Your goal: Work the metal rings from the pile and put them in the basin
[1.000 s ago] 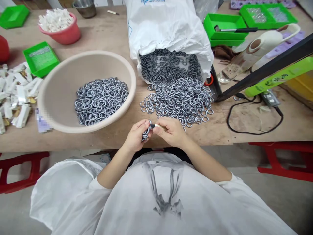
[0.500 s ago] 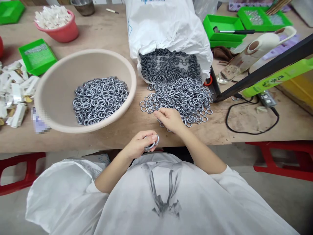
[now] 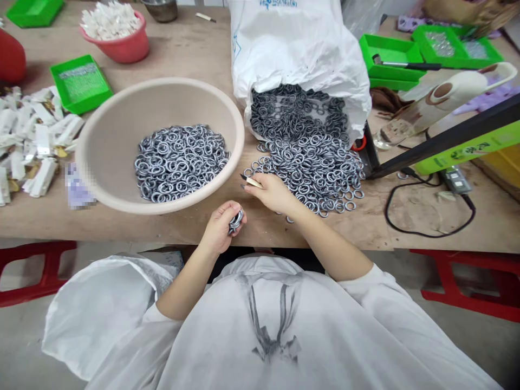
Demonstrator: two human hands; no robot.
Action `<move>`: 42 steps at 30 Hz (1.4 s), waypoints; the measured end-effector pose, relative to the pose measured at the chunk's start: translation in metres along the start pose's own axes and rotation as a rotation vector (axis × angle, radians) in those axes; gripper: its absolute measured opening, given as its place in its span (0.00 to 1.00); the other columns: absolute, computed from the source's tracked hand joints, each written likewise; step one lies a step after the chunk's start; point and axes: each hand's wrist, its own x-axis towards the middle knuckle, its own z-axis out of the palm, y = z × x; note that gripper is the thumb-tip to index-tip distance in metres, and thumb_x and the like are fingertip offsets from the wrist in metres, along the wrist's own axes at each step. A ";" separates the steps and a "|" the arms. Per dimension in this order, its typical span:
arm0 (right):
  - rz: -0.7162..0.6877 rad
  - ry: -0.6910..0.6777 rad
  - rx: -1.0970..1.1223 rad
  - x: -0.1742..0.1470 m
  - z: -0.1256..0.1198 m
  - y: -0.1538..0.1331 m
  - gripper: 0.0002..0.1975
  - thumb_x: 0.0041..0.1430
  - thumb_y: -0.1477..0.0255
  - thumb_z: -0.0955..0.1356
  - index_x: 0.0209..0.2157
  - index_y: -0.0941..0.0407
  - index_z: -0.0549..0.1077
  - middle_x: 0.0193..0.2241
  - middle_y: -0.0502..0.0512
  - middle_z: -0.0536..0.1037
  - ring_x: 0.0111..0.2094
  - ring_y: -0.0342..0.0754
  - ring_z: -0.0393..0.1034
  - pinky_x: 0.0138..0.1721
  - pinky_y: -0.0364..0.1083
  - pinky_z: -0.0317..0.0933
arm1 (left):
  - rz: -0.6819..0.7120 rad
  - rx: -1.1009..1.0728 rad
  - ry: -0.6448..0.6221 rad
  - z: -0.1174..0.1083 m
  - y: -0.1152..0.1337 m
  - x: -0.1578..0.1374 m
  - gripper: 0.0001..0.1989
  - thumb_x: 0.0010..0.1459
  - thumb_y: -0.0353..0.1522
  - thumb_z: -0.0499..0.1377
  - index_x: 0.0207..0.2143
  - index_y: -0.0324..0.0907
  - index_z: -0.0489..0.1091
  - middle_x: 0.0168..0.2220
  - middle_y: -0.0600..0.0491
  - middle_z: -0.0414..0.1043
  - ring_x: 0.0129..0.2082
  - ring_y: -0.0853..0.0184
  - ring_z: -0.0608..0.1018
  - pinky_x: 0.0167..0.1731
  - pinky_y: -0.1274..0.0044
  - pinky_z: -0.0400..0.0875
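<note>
My left hand (image 3: 222,225) is closed around a few grey metal-looking rings (image 3: 235,221), just in front of the table edge. Up and to the right of it, my right hand (image 3: 276,193) grips a slim cream-handled tool (image 3: 254,182) with a dark pointed tip, which points left toward the basin. A large beige basin (image 3: 103,116) stands left of my hands with a heap of similar rings (image 3: 182,162) in it. Beyond my right hand, more loose rings (image 3: 312,170) spill onto the table from a white sack (image 3: 300,49) lying on its side.
White pieces (image 3: 40,138) are piled at the left, near a green tray (image 3: 81,84) and a red bowl (image 3: 130,46). To the right are a black-and-green bar (image 3: 447,143), a bottle (image 3: 430,103) and a cable (image 3: 388,211). Red stools (image 3: 471,281) flank the table below.
The view has shifted left, so the table things sit further right. My left hand has moved left and up with its rings. The tool in my right hand now shows, pointing left.
</note>
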 end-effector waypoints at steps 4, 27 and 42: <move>0.009 0.011 0.700 -0.036 0.002 -0.006 0.17 0.58 0.55 0.68 0.30 0.55 0.69 0.25 0.48 0.71 0.29 0.44 0.65 0.34 0.44 0.61 | 0.006 0.000 0.025 0.011 -0.003 0.007 0.19 0.49 0.45 0.67 0.32 0.40 0.67 0.21 0.57 0.70 0.14 0.77 0.62 0.12 0.84 0.49; -0.251 0.075 0.027 -0.085 -0.023 -0.003 0.25 0.64 0.50 0.61 0.25 0.56 0.68 0.22 0.50 0.67 0.25 0.43 0.58 0.28 0.44 0.46 | -0.077 0.076 -0.112 0.034 0.002 0.001 0.13 0.47 0.39 0.64 0.22 0.40 0.65 0.15 0.60 0.59 0.13 0.78 0.59 0.12 0.83 0.50; -0.162 0.051 0.025 -0.072 -0.014 0.003 0.24 0.62 0.55 0.65 0.19 0.56 0.62 0.18 0.46 0.62 0.22 0.40 0.55 0.27 0.43 0.42 | -0.178 0.097 -0.166 0.024 0.001 0.000 0.13 0.45 0.37 0.64 0.20 0.40 0.65 0.15 0.59 0.59 0.12 0.78 0.59 0.12 0.83 0.47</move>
